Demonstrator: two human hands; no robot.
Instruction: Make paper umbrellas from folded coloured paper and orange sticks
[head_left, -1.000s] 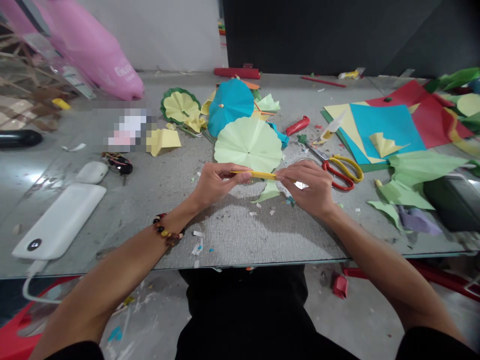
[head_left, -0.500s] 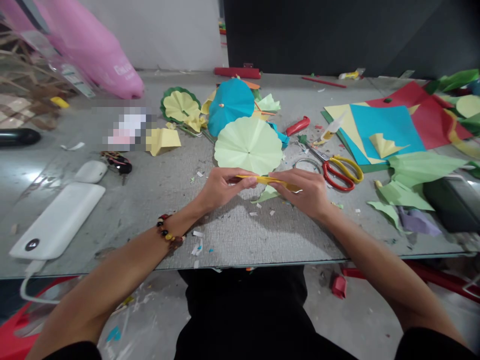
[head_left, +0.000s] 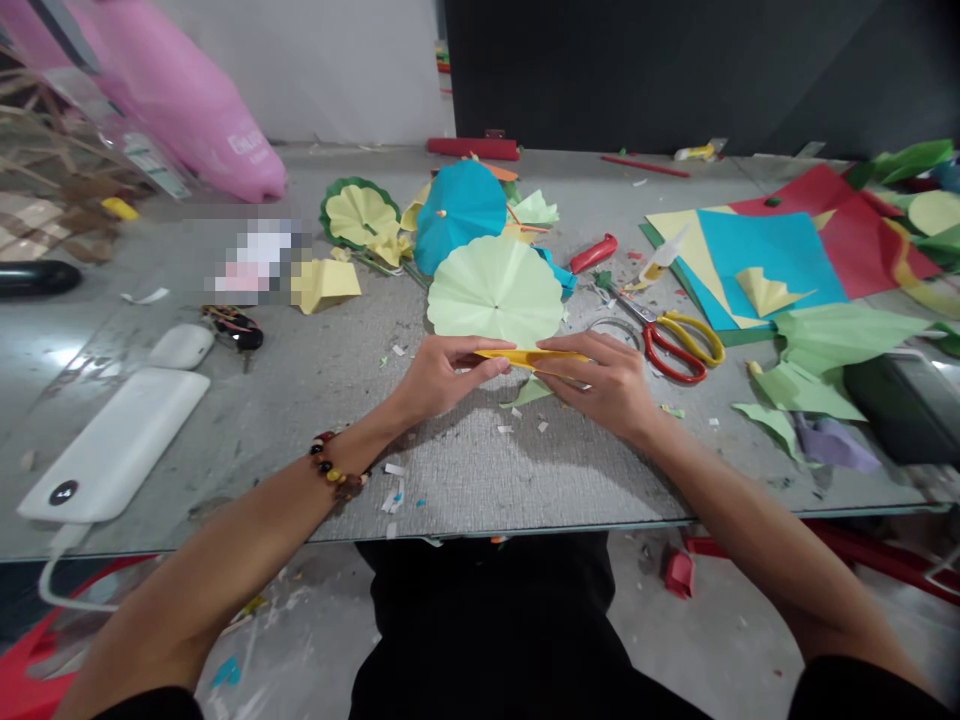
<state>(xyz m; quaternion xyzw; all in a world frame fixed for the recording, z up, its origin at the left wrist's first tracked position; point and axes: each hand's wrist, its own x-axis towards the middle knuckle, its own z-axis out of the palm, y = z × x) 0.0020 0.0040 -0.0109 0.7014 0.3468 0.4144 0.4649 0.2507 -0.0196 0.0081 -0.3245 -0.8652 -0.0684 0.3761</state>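
A folded piece of yellow-orange paper (head_left: 526,357) stretches between my two hands, just above the table. My left hand (head_left: 448,375) pinches its left end between thumb and fingers. On the other end, the fingers of my right hand (head_left: 609,378) are closed, covering part of the paper. Directly beyond my hands lies a pale green scalloped paper disc (head_left: 495,290) with radial creases. Behind that stands a blue pleated paper cone (head_left: 461,215). Under my hands, a pale green paper scrap (head_left: 531,392) shows partly.
Scissors (head_left: 679,345) with red and yellow handles lie right of my hands, near a glue bottle (head_left: 660,258). Coloured sheets (head_left: 772,255) and green scraps (head_left: 844,340) spread farther right. At left are a white power bank (head_left: 120,440), keys (head_left: 238,330) and folded yellow paper (head_left: 327,284).
The fingers of my right hand have shifted slightly on the yellow-orange paper, and more of its face shows between my hands. My left hand keeps its pinch.
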